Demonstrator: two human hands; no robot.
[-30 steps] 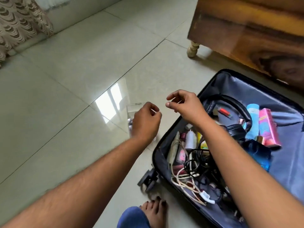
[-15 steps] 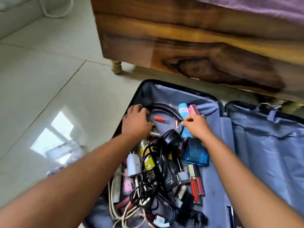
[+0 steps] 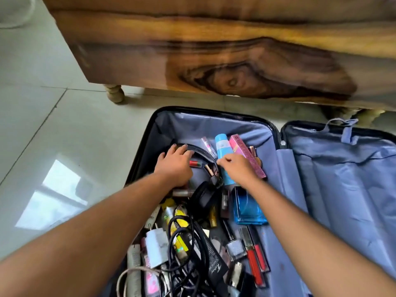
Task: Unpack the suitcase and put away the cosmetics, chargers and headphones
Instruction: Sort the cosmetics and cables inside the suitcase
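- Hands over an open suitcase (image 3: pixel 214 116) lying flat on a tiled floor, in front of a wooden bed frame (image 3: pixel 214 61); a second ago both hands hovered over the bare floor to the left, by a clear plastic box that is now out of view
- Left hand (image 3: pixel 174 166) has since come down on the black headphones (image 3: pixel 203 168) at the far end of the case, fingers curled over the left side of the headband
- Right hand (image 3: pixel 237 168) has reached in just beside the band's right side, fingers bunched together over a light blue tube (image 3: pixel 224 155) and a pink carton (image 3: pixel 246 157); I cannot tell whether it is pinching anything
- This suggests the headphones are the item about to be lifted out, so unpacking has barely started and the case is still full
- Headphones lie flat, headband arching toward the far wall of the case and earcups pointing back toward the person; their long axis runs roughly near to far
- A small red lipstick (image 3: pixel 195 163) lies inside the arc of the band
- Blue glass perfume bottle (image 3: pixel 246 207) sits near the right wrist
- White charger plug (image 3: pixel 156 247) and a tangle of black cables (image 3: pixel 192 264) fill the near end
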